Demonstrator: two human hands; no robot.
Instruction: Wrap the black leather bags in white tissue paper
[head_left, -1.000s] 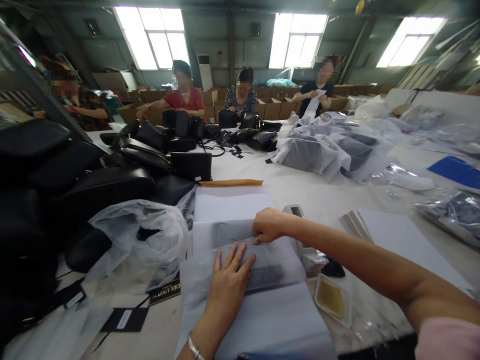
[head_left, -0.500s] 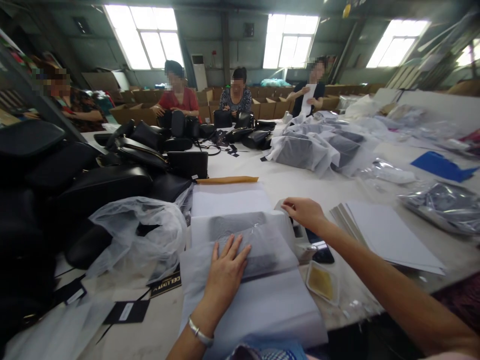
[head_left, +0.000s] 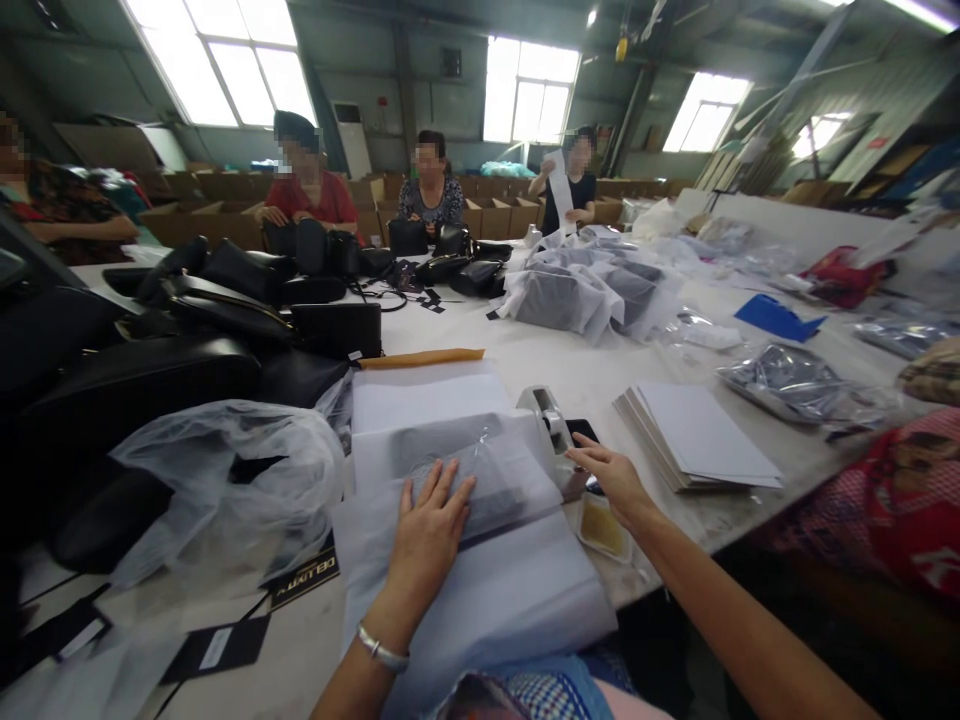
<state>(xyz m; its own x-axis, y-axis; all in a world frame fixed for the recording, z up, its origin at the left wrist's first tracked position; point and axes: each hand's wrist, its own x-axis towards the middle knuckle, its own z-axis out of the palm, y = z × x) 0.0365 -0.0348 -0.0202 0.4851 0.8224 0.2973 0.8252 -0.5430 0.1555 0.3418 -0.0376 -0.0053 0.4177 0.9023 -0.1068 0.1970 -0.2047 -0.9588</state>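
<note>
My left hand (head_left: 429, 528) lies flat, fingers spread, on a dark flat item wrapped in white tissue paper (head_left: 480, 478), pressing the folded sheet down. My right hand (head_left: 613, 477) hovers open to the right of the wrapped item, over a dark phone (head_left: 582, 430) and just beside a white tape dispenser (head_left: 549, 415). It holds nothing. More white tissue sheets (head_left: 420, 400) lie under and behind the wrapped item. A small tray with a yellow sponge (head_left: 600, 524) sits near my right wrist.
Black handbags (head_left: 225, 300) pile up at the left, with a clear plastic bag (head_left: 225, 470) in front. A stack of white cards (head_left: 694, 432) lies right. Tissue-wrapped bags (head_left: 585, 290) sit mid-table. Several people work at the far side. Black tags (head_left: 217, 645) lie near the front edge.
My right hand let go of the tissue fold and moved right and toward me, past the tape dispenser. My left hand stays pressed on the wrapped item. The view has swung right.
</note>
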